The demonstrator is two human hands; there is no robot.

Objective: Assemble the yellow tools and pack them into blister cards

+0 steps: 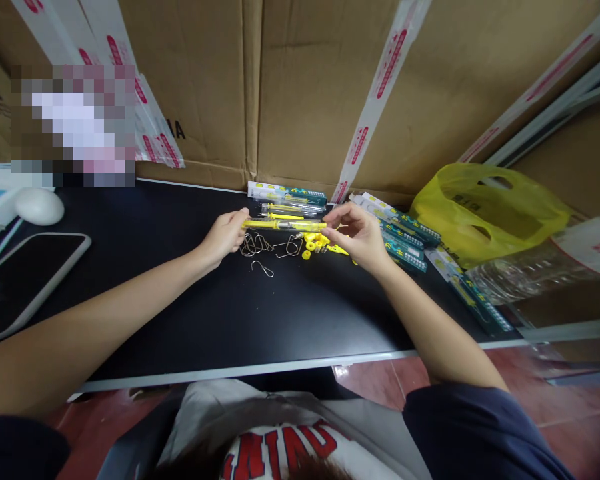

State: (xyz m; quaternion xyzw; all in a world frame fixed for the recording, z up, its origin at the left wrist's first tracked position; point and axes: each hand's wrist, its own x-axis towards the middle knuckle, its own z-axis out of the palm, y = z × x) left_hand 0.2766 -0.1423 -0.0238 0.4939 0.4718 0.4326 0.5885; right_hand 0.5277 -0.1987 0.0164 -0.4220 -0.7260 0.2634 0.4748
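Note:
A slim, clear, pen-like tube with yellow parts (285,225) is stretched level between my two hands above the table. My left hand (226,233) is closed on its left end. The thumb and fingers of my right hand (356,235) pinch its right end. Just below the tube lie bent metal wire hooks (255,245), with a single wire hook (263,269) nearer to me. Small yellow plastic caps (307,247) are heaped by my right fingers, which partly hide them. Behind the tube are more clear-and-yellow tubes (287,210).
Teal-and-white printed boxes (287,192) lie at the back and along the right. A yellow plastic bag (485,207) and a clear bottle (510,270) stand at the right. On the left are a phone (33,283) and a white rounded object (39,205). Cardboard boxes (320,87) wall the black table (260,327).

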